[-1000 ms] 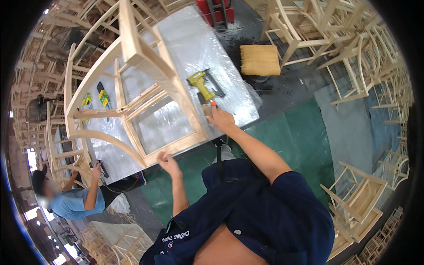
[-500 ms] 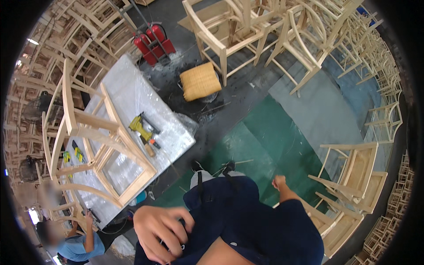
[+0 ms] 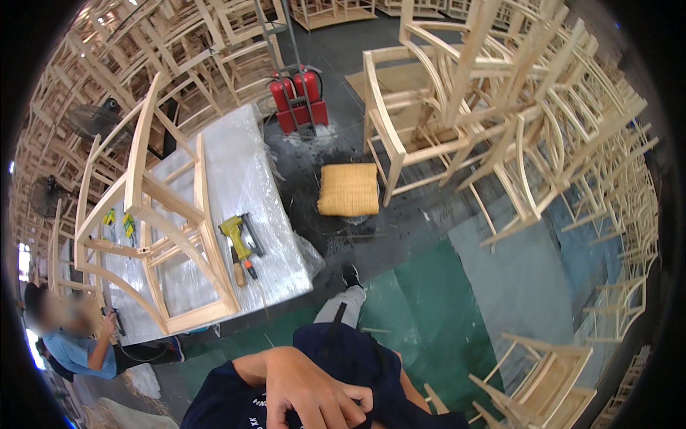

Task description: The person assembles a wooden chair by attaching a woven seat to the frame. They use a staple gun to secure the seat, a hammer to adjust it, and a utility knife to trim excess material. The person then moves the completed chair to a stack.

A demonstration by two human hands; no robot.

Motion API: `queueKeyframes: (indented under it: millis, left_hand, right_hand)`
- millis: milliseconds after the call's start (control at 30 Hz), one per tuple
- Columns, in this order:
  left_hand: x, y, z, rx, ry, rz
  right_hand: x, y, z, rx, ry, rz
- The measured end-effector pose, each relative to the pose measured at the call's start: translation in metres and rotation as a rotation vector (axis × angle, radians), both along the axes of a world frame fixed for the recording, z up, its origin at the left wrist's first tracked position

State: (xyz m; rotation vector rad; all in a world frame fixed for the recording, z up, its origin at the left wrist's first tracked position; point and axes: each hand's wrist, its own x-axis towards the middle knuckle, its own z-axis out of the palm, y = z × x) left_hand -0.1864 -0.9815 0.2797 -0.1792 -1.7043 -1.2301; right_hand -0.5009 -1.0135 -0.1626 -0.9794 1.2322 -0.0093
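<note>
My left hand (image 3: 314, 393) is bent in front of my dark shirt (image 3: 214, 400), its fingers curled down toward the cloth. What the fingertips hold, if anything, is hidden. Of my right arm only a strip of forearm (image 3: 412, 388) shows beside my body; the hand is out of sight. Ahead to the left, a bare wooden chair frame (image 3: 189, 247) lies tipped on a plastic-wrapped table (image 3: 250, 164). Beside it on the table are a yellow-green nail gun (image 3: 234, 232) and a tool with a wooden handle (image 3: 239, 274). Neither hand touches these.
Red fire extinguishers (image 3: 294, 89) stand past a straw-coloured woven seat (image 3: 348, 189). Chair frames are stacked at the far right (image 3: 400, 143), with more at the lower right (image 3: 543, 382). A co-worker in blue (image 3: 86, 354) holds a dark tool at the left. Green sheeting (image 3: 436, 300) covers the floor.
The view has tilted up and shifted. My left hand has moved right across my chest, fingers curled. My right hand, visible earlier at my right side, has gone out of sight. One foot is stepped forward.
</note>
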Motion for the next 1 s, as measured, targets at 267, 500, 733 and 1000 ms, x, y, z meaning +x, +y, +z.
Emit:
queueKeyframes:
  millis: [267,500,733,1000]
  left_hand:
    - [0.087,-0.053,0.001,-0.138,-0.058,0.178]
    - [0.148,-0.065,-0.015,-0.053,0.101,0.295]
    - [0.176,-0.076,-0.034,0.053,0.110,0.550]
    - [0.205,-0.131,-0.028,0.201,0.314,0.881]
  right_hand:
    - [0.049,-0.139,0.020,-0.025,0.273,-0.011]
    - [0.139,-0.289,0.019,-0.418,0.075,0.257]
    - [0.296,-0.330,0.010,-0.676,0.110,0.627]
    - [0.416,-0.403,-0.037,-0.613,0.177,1.087]
